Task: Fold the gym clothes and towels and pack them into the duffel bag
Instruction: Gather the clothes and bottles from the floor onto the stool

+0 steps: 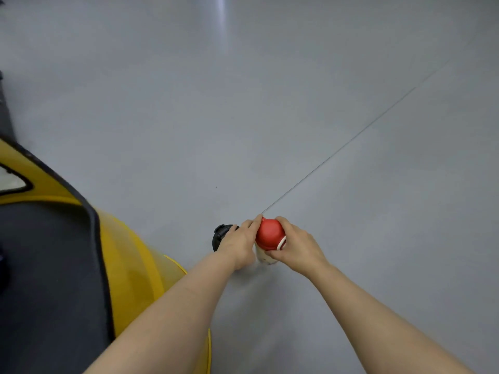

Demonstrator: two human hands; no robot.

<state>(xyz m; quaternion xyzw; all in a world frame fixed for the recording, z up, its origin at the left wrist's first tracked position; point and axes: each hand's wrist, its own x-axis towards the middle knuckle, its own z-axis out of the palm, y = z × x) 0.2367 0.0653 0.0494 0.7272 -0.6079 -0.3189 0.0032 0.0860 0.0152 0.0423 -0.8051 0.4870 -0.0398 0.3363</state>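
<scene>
Red-capped bottle (pixel 270 240) is being held by both hands, right hand (pixel 295 245) curling around it, left hand (pixel 239 242) touching it and a black bottle (pixel 222 234) on the floor (pixel 270 103).

Bare indoor room, judging by the smooth grey floor (pixel 297 90).

Black container (pixel 222 234) half behind left hand (pixel 239 244); yellow duffel bag (pixel 129 265) cropped at left edge.

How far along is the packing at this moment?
Done: nothing shows as packed; no clothes or towels are in view. In hand: the left hand and right hand both grip a red-capped bottle on the floor, a black bottle beside it. Left: apparently everything; the yellow bag sits nearby.
</scene>
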